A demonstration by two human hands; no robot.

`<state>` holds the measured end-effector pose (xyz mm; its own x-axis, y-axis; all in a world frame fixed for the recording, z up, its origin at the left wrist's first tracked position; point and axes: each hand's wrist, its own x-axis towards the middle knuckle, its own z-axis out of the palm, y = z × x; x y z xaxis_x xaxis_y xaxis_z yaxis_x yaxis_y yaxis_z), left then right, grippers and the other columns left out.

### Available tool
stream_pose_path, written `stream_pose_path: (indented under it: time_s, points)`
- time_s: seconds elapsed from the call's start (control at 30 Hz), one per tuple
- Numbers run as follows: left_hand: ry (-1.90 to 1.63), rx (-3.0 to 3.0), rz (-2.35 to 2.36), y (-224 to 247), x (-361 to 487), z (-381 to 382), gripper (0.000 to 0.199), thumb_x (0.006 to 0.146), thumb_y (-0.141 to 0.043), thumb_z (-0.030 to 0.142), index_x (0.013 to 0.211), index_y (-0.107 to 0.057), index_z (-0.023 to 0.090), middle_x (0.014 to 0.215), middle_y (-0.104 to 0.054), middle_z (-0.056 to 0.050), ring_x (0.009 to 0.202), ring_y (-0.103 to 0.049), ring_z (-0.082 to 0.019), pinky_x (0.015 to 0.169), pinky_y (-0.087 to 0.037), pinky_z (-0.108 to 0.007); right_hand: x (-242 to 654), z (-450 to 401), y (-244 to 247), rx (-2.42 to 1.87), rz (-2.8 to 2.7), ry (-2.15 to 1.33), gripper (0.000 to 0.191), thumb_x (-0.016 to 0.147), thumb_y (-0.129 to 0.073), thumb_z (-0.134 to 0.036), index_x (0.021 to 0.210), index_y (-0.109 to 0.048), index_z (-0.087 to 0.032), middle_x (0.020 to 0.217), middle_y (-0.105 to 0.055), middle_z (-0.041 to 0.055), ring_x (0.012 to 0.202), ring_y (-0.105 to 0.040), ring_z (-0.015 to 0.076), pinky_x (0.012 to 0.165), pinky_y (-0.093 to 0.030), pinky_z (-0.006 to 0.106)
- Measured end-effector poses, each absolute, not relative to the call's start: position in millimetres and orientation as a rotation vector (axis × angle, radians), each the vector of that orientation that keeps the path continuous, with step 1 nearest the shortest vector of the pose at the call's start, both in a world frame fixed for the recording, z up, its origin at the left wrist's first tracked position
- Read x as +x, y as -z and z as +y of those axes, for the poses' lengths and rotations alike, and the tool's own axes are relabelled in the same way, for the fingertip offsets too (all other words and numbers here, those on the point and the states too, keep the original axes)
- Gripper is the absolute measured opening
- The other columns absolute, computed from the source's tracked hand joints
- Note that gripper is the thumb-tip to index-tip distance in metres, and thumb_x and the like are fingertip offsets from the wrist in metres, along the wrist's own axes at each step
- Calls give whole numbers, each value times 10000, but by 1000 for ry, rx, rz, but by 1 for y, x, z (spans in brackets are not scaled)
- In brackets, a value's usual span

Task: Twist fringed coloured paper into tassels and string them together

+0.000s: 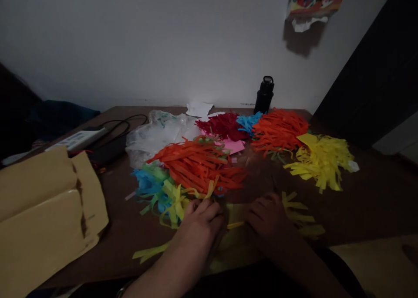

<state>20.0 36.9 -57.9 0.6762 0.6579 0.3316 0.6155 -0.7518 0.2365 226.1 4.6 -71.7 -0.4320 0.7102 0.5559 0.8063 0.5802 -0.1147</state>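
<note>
Near the table's front edge, fringed yellow paper (237,211) lies under and between my two hands. My left hand (204,219) is closed on its left part, fingers curled. My right hand (266,213) is closed on the right part, though shadow hides its fingertips. A narrow, brighter yellow rolled strip (235,225) spans the gap between the hands. Cut yellow strips (300,217) spread out past my right hand. A thin dark thing (273,184) shows just above that hand, too dim to name. An orange fringed paper bunch (199,165) lies just beyond my left hand.
Blue and green fringes (152,187) lie left, a yellow bunch (321,160) and another orange bunch (279,130) right. Behind are dark red fringes (224,124), a clear plastic bag (160,134) and a black bottle (264,97). A brown envelope (42,219) covers the left side.
</note>
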Motion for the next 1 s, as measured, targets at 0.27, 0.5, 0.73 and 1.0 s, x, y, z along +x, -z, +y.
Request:
stream_pose_path:
  time_s: [0.27,0.5,0.73,1.0]
  points:
    - [-423,2790,1270,51,24,32,158,841,-546,115,751,-658,179,795,-649,-47,756,-529,-225,713,-302,-396,233,2,62,-1435,-2229,51,120,824,-612,-87,756,-608,-187,823,-629,19,812,-541,199,827,-330,388]
    - [-498,3031,1159,58,27,38,124,853,-641,128,762,-669,207,779,-627,-16,770,-519,-216,721,-303,-387,225,5,62,-1585,-2136,27,125,765,-648,-76,729,-614,-192,800,-621,12,795,-548,204,787,-316,391]
    - [-398,3082,989,57,37,39,175,869,-651,139,702,-653,192,737,-610,0,762,-498,-196,845,-314,-429,219,2,69,-1266,-2188,228,154,843,-587,-77,803,-645,-213,798,-660,11,840,-530,205,989,-257,509]
    - [-486,2847,1078,37,26,38,92,833,-639,139,753,-653,182,816,-655,-31,798,-541,-221,767,-375,-409,207,3,63,-1215,-2353,399,236,914,-478,-49,777,-633,-161,743,-636,27,805,-560,201,1034,-274,525]
